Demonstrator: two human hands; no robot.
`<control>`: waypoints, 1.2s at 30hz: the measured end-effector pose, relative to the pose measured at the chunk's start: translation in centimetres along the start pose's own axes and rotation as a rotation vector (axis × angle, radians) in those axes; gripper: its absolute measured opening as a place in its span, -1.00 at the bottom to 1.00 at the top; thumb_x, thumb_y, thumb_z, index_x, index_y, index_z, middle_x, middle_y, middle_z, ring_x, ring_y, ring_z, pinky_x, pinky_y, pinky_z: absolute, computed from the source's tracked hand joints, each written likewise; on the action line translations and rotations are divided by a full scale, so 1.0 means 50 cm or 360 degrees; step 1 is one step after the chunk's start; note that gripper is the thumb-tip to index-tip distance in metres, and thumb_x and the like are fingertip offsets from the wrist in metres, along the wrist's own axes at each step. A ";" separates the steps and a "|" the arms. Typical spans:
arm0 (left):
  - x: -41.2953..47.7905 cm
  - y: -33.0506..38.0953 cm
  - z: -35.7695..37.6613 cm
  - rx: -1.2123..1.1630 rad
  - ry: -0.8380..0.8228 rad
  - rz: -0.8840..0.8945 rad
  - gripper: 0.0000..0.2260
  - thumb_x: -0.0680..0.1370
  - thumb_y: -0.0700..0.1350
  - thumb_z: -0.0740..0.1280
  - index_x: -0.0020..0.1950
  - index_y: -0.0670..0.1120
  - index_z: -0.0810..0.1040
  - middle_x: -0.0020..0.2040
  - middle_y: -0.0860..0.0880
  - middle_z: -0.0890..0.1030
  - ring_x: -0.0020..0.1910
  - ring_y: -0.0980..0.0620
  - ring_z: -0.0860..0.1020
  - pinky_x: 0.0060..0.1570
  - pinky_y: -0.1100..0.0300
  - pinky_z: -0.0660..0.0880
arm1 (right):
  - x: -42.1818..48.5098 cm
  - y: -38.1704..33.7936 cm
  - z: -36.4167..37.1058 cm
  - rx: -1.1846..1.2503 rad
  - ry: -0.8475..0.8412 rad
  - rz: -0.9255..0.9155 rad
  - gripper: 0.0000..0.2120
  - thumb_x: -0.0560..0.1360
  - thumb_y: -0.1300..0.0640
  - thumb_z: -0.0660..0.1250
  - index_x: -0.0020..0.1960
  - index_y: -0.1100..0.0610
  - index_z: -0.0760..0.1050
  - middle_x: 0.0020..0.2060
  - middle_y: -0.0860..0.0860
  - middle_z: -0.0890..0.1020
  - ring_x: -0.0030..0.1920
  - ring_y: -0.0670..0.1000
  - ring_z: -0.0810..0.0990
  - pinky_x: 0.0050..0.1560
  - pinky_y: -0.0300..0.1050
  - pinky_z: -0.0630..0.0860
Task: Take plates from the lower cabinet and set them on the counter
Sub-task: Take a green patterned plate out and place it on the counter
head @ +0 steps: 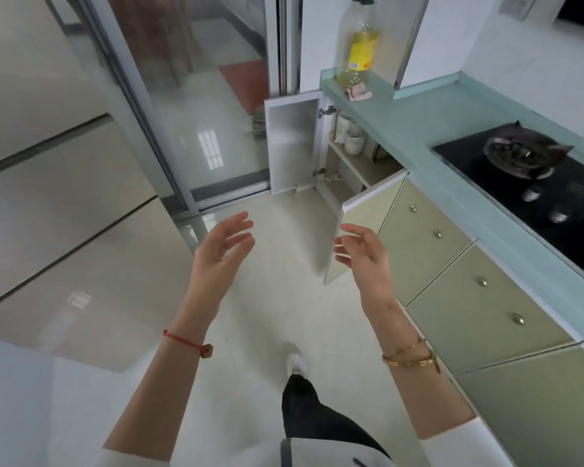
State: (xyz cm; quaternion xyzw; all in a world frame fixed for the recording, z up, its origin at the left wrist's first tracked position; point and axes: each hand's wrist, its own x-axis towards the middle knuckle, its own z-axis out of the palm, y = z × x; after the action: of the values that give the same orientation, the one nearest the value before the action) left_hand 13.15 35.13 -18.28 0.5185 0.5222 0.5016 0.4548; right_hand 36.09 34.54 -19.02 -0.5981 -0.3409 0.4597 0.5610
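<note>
The lower cabinet (343,163) under the pale green counter (402,129) stands with both doors swung out: the far door (292,143) and the near door (361,227). Inside, an upper shelf holds white jars (351,138); no plates show from here. My left hand (225,247) hovers over the floor, fingers spread, holding nothing. My right hand (361,251) floats just in front of the near door's edge, also with fingers apart and nothing in it. Both hands sit short of the cabinet opening.
An oil bottle (359,48) and a small pink scrap (358,93) rest on the counter's far end. A black gas hob (526,183) fills the counter at right. Green drawers (452,264) line the right side. A glass sliding door (199,112) lies ahead, a fridge (48,197) at left.
</note>
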 end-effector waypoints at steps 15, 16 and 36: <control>0.537 0.005 0.054 -0.0002 0.0102 -0.0024 -0.67 0.57 -0.22 0.38 0.29 0.06 0.56 0.21 0.01 0.65 0.19 0.01 0.62 0.32 -0.05 0.50 | 0.526 -0.083 0.209 -0.0065 -0.0143 0.0020 -0.80 0.59 0.24 0.25 0.18 0.14 0.54 -0.07 0.03 0.63 -0.05 0.00 0.62 0.06 -0.09 0.59; 0.570 -0.004 0.057 0.0005 0.0086 -0.0034 -0.67 0.57 -0.21 0.38 0.28 0.07 0.57 0.21 0.03 0.66 0.18 0.03 0.62 0.31 -0.02 0.51 | 0.552 -0.082 0.221 -0.0060 -0.0125 0.0029 -0.80 0.59 0.25 0.24 0.18 0.16 0.54 -0.07 0.05 0.63 -0.06 0.01 0.61 0.06 -0.08 0.58; 1.436 -0.114 0.206 0.0113 -0.1019 -0.0119 -0.68 0.56 -0.21 0.38 0.31 -0.01 0.56 0.18 0.08 0.66 0.14 0.29 0.61 0.02 0.49 0.48 | 1.112 -0.071 0.395 0.0121 0.0938 0.0189 -0.80 0.58 0.23 0.26 0.18 0.14 0.53 0.00 0.10 0.63 0.02 0.06 0.62 0.04 -0.10 0.56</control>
State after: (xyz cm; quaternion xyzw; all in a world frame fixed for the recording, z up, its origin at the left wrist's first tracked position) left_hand 19.42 107.56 -21.55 0.6461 0.3884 0.2774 0.5956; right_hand 37.24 93.45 -23.81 -0.7033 -0.1104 0.3108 0.6298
